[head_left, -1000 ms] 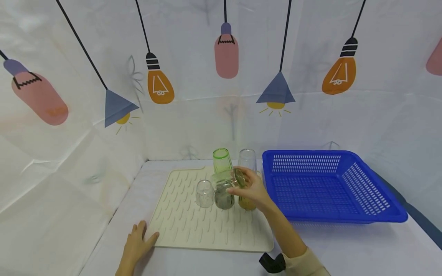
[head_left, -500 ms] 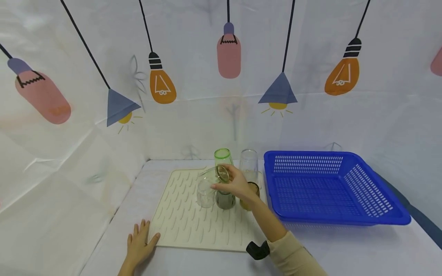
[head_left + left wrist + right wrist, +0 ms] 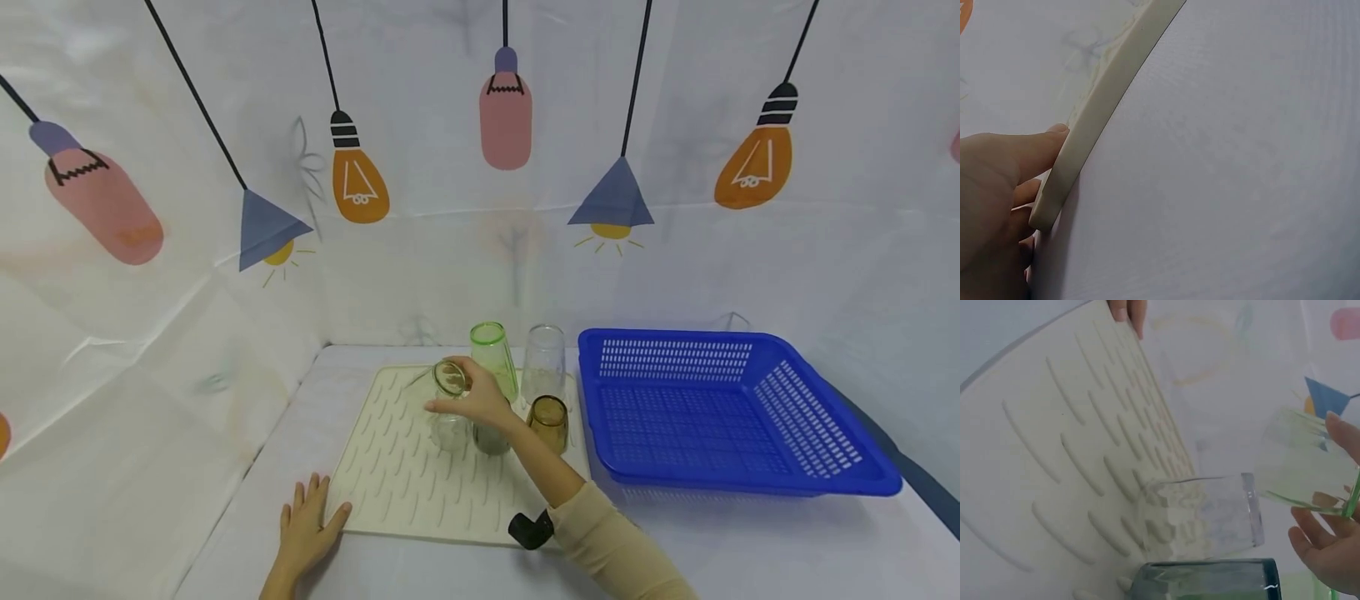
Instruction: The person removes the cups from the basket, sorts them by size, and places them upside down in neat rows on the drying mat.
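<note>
My right hand [image 3: 480, 398] holds a pale green glass [image 3: 449, 378] by its thick-based end. The glass tilts above the mat, its mouth toward the back left. In the right wrist view, thumb and fingertips [image 3: 1316, 525] grip it round the sides. Below stands a short clear glass [image 3: 1204, 512], partly hidden by the hand in the head view. Beside it is a blue-grey glass [image 3: 1210, 581]. My left hand [image 3: 307, 527] lies with fingers spread at the front left corner of the cream ridged mat [image 3: 420, 504]; its thumb [image 3: 1044, 147] touches the mat's edge.
A tall bright green glass [image 3: 495, 360] and a tall clear glass [image 3: 544, 362] stand upside down at the mat's back. An amber glass [image 3: 549, 423] is in front of them, right of my right wrist. A blue plastic basket [image 3: 675, 483] sits on the right.
My right hand has carried the pale green glass left across the mat, uncovering the amber glass. The left hand stays at the mat's corner. The head view has shifted slightly.
</note>
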`<state>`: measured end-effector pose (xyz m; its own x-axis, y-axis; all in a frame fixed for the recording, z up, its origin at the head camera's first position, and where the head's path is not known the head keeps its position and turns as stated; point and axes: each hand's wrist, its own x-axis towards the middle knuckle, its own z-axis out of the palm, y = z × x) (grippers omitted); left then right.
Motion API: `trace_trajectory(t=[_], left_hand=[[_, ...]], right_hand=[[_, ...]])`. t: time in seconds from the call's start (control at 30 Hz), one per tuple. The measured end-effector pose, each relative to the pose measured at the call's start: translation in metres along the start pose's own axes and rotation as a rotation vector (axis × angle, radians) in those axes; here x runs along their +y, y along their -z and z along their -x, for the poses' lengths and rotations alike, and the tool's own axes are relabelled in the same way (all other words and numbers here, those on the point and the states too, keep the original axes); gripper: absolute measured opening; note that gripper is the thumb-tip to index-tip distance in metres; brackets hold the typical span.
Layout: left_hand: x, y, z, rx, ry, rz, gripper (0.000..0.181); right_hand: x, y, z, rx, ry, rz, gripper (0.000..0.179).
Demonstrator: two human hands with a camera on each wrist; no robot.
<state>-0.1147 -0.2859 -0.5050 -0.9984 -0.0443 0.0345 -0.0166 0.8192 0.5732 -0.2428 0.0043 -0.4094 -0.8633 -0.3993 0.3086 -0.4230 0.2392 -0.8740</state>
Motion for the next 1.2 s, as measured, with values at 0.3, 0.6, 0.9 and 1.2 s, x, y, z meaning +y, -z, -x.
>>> trace_trajectory(t=[0.3,0.6,0.9,1.2], left_hand=[[0.0,0.001,0.0,-0.004,0.012,-0.005,0.07],[0.0,0.0,-0.001,-0.007,0.019,-0.008,0.07],[0.0,0.001,0.0,0.004,0.007,-0.001,0.07],[-0.002,-0.001,-0.001,0.015,-0.008,0.005,0.07]], right_hand=[[-0.006,-0.017,-0.012,-0.035,-0.009,0.031,0.068],[0.007,-0.04,-0.02,-0.079,-0.046,0.271,0.079],[0.011,-0.064,-0.024,-0.157,-0.06,0.708,0.075],[0.01,-0.077,-0.029,-0.187,-0.135,0.909,0.077]])
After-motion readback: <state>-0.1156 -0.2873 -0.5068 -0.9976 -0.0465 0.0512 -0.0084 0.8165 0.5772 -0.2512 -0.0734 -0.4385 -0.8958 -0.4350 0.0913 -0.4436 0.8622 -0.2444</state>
